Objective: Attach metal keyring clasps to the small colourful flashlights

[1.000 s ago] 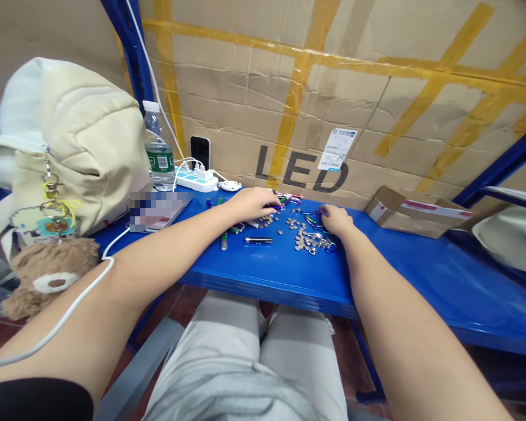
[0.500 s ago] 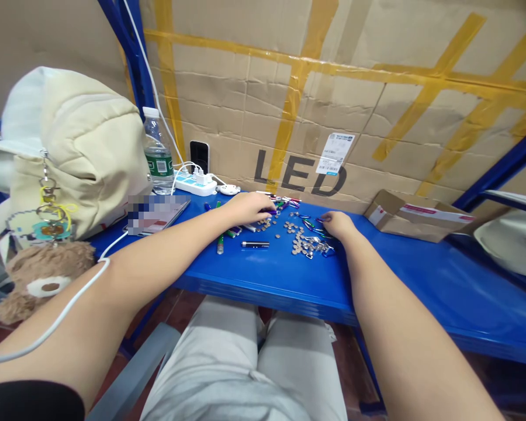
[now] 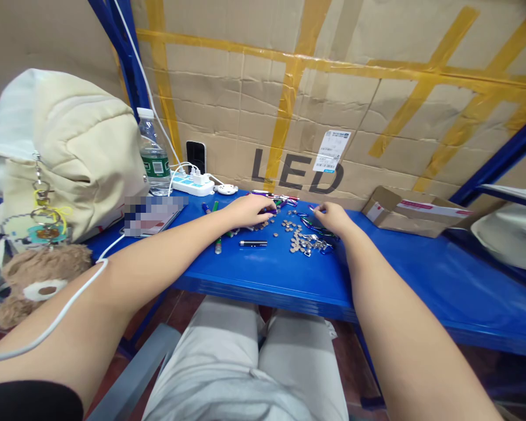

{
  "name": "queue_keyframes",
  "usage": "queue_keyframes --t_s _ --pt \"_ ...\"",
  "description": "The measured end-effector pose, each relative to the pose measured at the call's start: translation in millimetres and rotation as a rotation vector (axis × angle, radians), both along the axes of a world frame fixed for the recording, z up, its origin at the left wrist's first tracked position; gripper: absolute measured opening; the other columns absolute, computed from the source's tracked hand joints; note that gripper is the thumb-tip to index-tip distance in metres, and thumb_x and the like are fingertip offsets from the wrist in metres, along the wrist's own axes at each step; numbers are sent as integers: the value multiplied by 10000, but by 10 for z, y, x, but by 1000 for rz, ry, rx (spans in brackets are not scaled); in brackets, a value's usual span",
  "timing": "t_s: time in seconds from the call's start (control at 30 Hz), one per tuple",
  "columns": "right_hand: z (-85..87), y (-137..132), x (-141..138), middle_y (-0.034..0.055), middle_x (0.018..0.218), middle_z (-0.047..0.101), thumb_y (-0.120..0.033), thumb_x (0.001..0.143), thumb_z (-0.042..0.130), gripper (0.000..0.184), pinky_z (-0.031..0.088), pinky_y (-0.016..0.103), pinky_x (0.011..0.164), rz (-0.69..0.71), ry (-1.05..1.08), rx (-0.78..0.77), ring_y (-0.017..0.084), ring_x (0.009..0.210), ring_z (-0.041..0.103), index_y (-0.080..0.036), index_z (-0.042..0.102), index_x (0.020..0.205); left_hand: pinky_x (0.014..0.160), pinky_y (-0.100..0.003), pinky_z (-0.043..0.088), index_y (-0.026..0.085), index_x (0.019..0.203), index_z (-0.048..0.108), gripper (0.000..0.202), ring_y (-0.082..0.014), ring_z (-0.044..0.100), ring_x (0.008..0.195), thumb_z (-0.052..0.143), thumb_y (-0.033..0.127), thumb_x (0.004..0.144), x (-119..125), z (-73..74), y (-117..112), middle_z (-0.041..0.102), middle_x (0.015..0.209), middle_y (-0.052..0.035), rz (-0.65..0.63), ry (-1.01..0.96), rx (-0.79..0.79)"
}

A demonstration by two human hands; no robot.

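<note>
Right fingers (image 3: 321, 211) near clips (image 3: 310, 242), well behind table edge (image 3: 267, 292)

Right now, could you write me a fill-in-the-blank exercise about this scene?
1. The smooth, flat table under the small, round, silvery discs is coloured ____.
2. The bare hand nearer the open brown cardboard box is the person's ____ hand.
3. The cap on the clear plastic bottle is coloured ____.

Missing words: blue; right; white.
</note>
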State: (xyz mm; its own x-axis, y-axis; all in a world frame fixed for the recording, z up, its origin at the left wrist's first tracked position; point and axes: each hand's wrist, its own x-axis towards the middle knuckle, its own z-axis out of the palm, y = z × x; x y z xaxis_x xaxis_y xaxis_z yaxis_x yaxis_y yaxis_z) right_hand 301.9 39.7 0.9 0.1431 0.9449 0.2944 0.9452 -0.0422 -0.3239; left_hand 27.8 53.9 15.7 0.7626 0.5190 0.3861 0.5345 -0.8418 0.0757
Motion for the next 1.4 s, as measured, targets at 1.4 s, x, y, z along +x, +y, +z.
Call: queue_keyframes --t_s 1.4 --pt "86 -226 -794 136 1157 623 -236 915 315 274 429 317 847 506 152 74 213 975 569 -163 530 1069 852 -303 492 181 1052 669 250 -179 656 930 548 263 850 68 -66 -18 712 1043 -49 -53 -268 -82"
